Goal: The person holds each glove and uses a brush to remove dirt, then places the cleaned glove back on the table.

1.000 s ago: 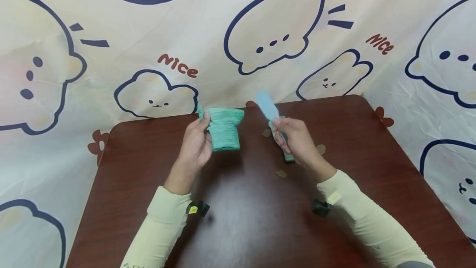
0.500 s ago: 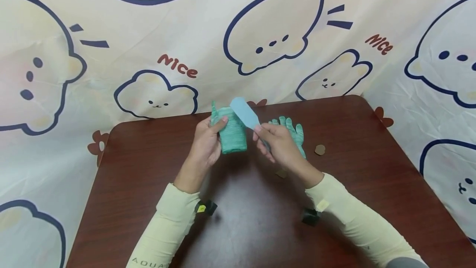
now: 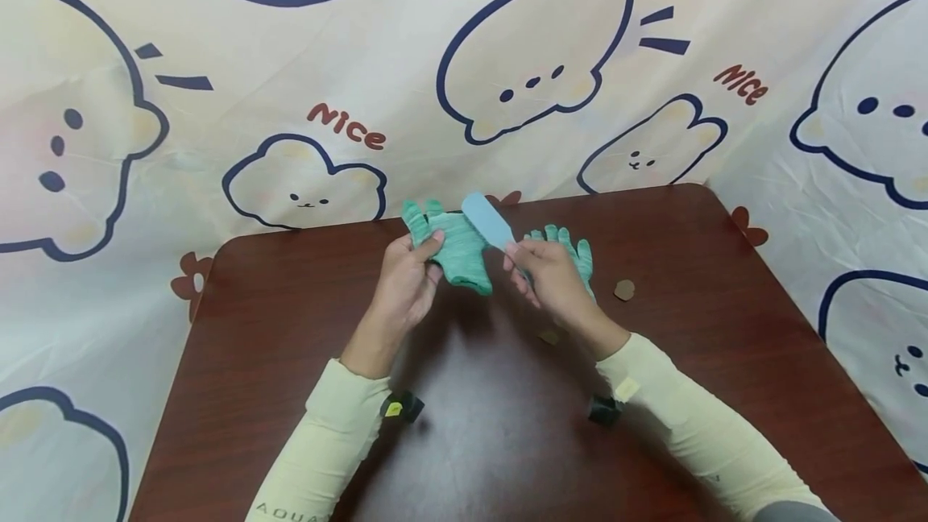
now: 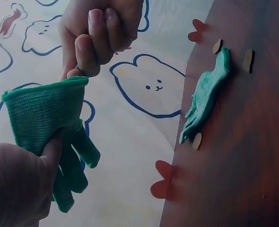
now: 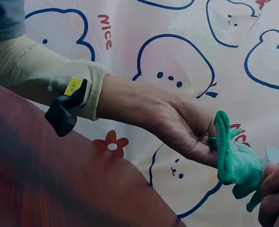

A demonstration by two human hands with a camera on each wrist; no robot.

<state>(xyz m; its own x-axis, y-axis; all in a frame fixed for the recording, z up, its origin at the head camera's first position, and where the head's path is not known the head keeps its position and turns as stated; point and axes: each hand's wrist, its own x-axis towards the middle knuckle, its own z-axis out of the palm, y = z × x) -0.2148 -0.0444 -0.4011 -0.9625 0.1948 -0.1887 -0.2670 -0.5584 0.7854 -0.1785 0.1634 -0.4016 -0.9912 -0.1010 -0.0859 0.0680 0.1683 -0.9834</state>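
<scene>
My left hand (image 3: 402, 280) grips a green knit glove (image 3: 460, 244) above the table, thumb pressed on its face. The glove's fingers point up and left; its cuff hangs toward the lower right. In the left wrist view, the cuff (image 4: 45, 111) spreads wide and the glove fingers hang past my thumb. My right hand (image 3: 551, 268) holds the handle of a light blue paddle-shaped tool (image 3: 487, 220). The tool's flat head lies against the glove's right side in the head view. A second green glove (image 3: 582, 256) lies on the table behind my right hand, partly hidden.
The dark red-brown table (image 3: 290, 345) backs onto a printed cloth (image 3: 406, 63) with cartoon outlines. Small flat brown pieces lie around the second glove, one (image 3: 624, 290) to its right and another (image 3: 548, 337) nearer me. A black camera (image 3: 404, 407) sits on my left wrist.
The right hand has moved left, bringing the blue tool from above the lying glove to the held one. The held glove has turned, its fingers showing and cuff tilting right.
</scene>
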